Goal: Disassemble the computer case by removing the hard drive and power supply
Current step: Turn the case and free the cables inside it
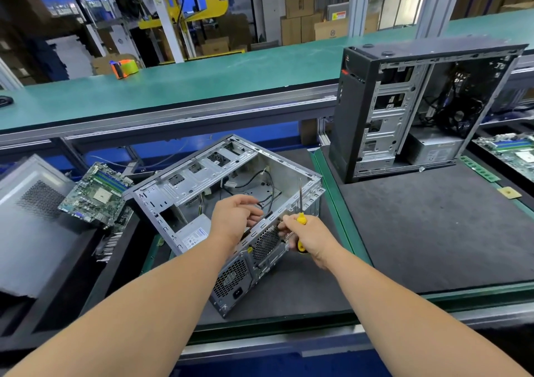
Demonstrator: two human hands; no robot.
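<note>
A: Is any writing legible on the grey metal computer case (231, 203) lying open on its side on the dark foam mat (404, 232)?

B: Not really. The silver power supply (193, 235) in the near-left corner of that case carries a white label with blue print, too small to read. A yellow-and-red sticker sits on a panel far off among the cardboard boxes (299, 0), also unreadable.

A: How do the hands sit?

B: Both arms reach forward over the case's rear panel. The left hand (231, 217) hovers over the near rim with fingers curled toward the black cables (260, 180); whether it pinches one cannot be told. The right hand (309, 238) is wrapped around the yellow-and-black handle of a screwdriver (300, 217), whose thin shaft points up and away, standing over the case's right wall.

A: And the case itself?

B: It is bare steel, side panel off, with drive bays along its far-left edge and perforated fan grilles plus a power socket on the rear face nearest the person. The motherboard tray looks stripped.

A: What else is around?

B: A green motherboard (95, 194) leans to the left beside a grey perforated side panel (31, 217). A second black tower case (419, 110) stands upright to the far right, open, with its own power supply at the bottom. An orange-and-green tape dispenser (124, 68) rests on the far green bench (202, 81).
</note>
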